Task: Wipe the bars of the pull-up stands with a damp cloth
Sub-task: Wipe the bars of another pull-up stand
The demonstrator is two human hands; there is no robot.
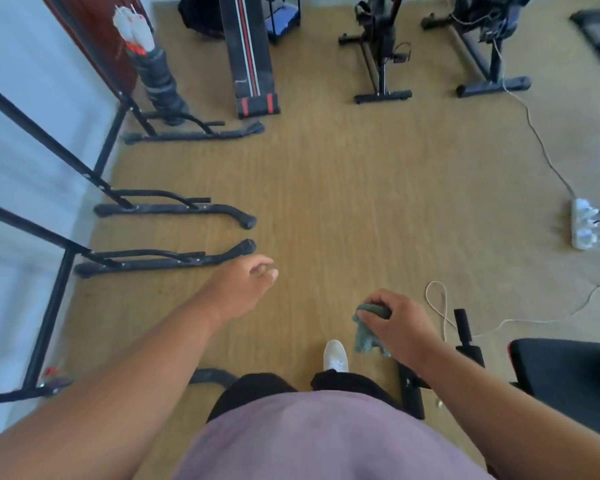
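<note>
Pull-up stands at left wall, cloth in right hand

Pull-up stands (84, 174) of black tubing along the pale wall at left, feet flat on the wood-look floor (361, 202), curved base bars pointing into the room. Nearest base bar (167, 261) just beyond the left hand (243, 285). Left hand stretched forward over the floor, fingers (267, 270) loosely curled, empty, touching nothing. Right hand (399, 323) lower and nearer the body, fingers curled round a bunched green cloth (366, 334), loose end hanging below the knuckles. Cloth well apart from every stand bar. White shoe (335, 355) on the floor just left of the cloth. Black padded bench (565, 372) at lower right, beside the right forearm. Exercise bikes (381, 57) at the far side, white power strip (584, 228) with cables at right. Slight motion blur throughout.
</note>
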